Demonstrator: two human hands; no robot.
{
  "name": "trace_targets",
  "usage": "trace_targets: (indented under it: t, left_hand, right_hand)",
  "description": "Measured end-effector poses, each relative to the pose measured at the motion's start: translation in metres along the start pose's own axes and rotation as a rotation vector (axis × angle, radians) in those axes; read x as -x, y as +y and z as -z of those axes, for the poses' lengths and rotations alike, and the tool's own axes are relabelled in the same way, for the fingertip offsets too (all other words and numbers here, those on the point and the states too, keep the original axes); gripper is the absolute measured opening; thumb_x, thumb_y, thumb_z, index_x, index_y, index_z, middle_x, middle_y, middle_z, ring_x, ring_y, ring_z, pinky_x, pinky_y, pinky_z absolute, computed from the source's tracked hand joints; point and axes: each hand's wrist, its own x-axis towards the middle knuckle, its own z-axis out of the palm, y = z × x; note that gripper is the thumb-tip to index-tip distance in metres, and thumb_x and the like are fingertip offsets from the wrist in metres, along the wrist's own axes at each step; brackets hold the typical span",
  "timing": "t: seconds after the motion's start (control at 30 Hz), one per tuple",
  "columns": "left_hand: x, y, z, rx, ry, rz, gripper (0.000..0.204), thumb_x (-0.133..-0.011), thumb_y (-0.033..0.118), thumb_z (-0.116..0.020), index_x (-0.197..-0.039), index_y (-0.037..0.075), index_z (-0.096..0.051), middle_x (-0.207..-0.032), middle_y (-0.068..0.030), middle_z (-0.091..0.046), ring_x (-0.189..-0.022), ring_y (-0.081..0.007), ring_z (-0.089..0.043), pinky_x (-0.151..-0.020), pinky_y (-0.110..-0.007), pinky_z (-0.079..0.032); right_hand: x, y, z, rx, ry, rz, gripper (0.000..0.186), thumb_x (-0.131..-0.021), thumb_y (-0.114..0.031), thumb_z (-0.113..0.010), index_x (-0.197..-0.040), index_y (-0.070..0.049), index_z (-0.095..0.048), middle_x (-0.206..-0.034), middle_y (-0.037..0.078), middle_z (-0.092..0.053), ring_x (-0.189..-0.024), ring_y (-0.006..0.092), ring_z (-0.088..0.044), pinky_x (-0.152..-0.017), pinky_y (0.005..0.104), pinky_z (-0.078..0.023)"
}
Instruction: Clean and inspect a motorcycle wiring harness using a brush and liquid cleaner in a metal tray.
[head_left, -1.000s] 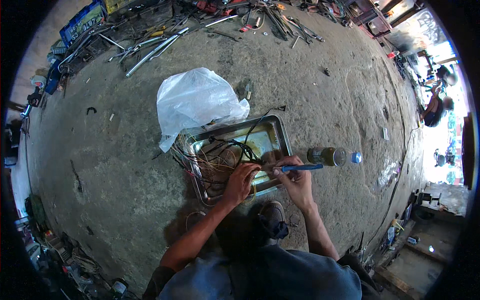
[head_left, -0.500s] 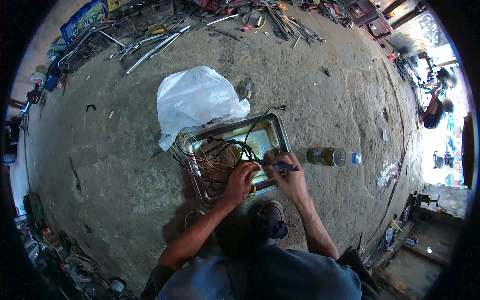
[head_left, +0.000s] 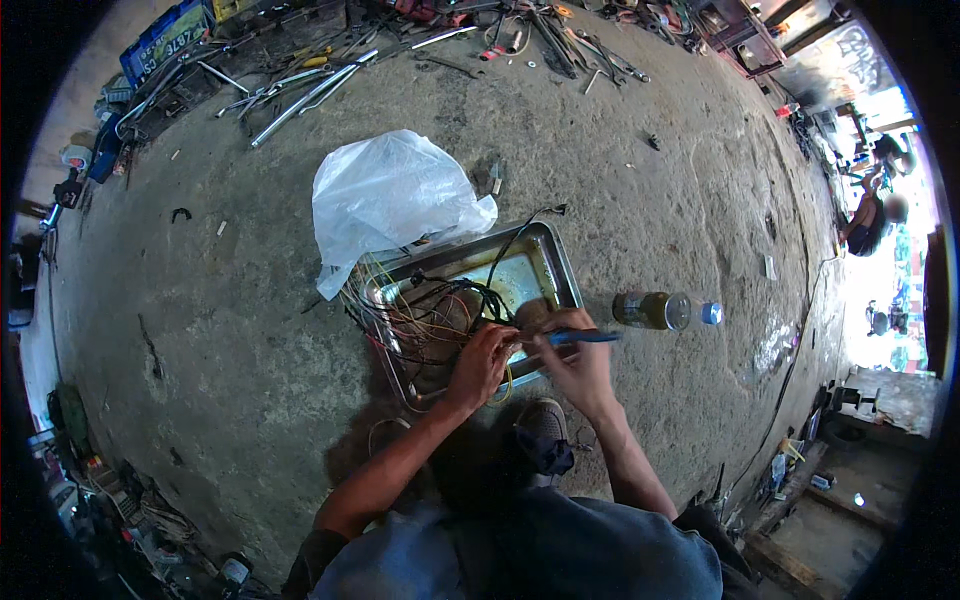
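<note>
A shallow metal tray (head_left: pixel 565 268) lies on the floor in front of my feet, with a little liquid over its bottom. A tangle of black, yellow and red wires (head_left: pixel 428 318) fills its left part, and some strands hang over the left rim. Above the tray's near side, my left hand (head_left: pixel 480 365) pinches the end of the wire bundle; the exact piece is hidden by the fingers. Close beside it, my right hand (head_left: pixel 578 372) is closed round a slim blue-handled tool (head_left: pixel 596 337), pointed leftward at the left fingertips. The tool's working end is too blurred to make out.
A white plastic bag (head_left: pixel 395 190) rests against the tray's far left corner. Right of the tray lies a clear bottle (head_left: pixel 650 310) with yellowish liquid. Metal rods (head_left: pixel 310 100) and tools (head_left: pixel 555 45) litter the far floor. Another person (head_left: pixel 875 215) is at the far right.
The blue-handled tool has swung to lie nearly level, with more of its handle showing to the right. My right hand has shifted slightly; my left hand stays in place.
</note>
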Motion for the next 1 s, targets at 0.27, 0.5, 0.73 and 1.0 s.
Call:
trace_targets:
  t: [0.27, 0.5, 0.73, 1.0]
  left_hand:
    - [0.001, 0.004, 0.001, 0.043, 0.023, -0.049, 0.022, -0.101, 0.008, -0.065, -0.122, 0.002, -0.063, -0.113, -0.0151, -0.063, -0.098, -0.0329, -0.066, -0.087, -0.042, -0.054]
    - [-0.004, 0.01, 0.003, -0.017, -0.035, -0.037, 0.022, -0.103, 0.012, -0.061, -0.121, 0.0, -0.066, -0.116, -0.016, -0.063, -0.108, -0.0347, -0.065, -0.095, -0.043, -0.053]
    - [0.002, 0.0, -0.002, -0.009, -0.018, -0.009, 0.022, -0.106, 0.012, -0.057, -0.122, 0.0, -0.065, -0.114, -0.0158, -0.064, -0.108, -0.0334, -0.065, -0.095, -0.043, -0.052]
    - [-0.001, 0.004, 0.0, -0.012, -0.014, 0.015, 0.021, -0.106, 0.012, -0.057, -0.122, 0.001, -0.064, -0.115, -0.0165, -0.063, -0.108, -0.0354, -0.065, -0.096, -0.043, -0.052]
  right_hand:
    - [-0.002, 0.007, -0.001, -0.014, 0.046, -0.022, 0.02, -0.09, -0.01, -0.079, -0.105, -0.004, -0.066, -0.101, 0.011, -0.066, -0.083, 0.0216, -0.067, -0.067, 0.0339, -0.054]
    - [-0.004, 0.012, 0.005, 0.012, 0.069, -0.116, 0.022, -0.09, -0.013, -0.079, -0.106, -0.003, -0.067, -0.102, 0.014, -0.068, -0.09, 0.0287, -0.07, -0.076, 0.0381, -0.056]
    - [-0.002, 0.024, 0.004, -0.148, 0.125, -0.228, 0.02, -0.093, -0.012, -0.078, -0.108, -0.003, -0.066, -0.097, 0.008, -0.069, -0.084, 0.0177, -0.067, -0.07, 0.0337, -0.054]
    - [-0.005, 0.022, -0.002, -0.101, 0.023, -0.293, 0.015, -0.098, -0.013, -0.074, -0.106, -0.003, -0.065, -0.084, 0.004, -0.07, -0.075, 0.0091, -0.065, -0.067, 0.0268, -0.052]
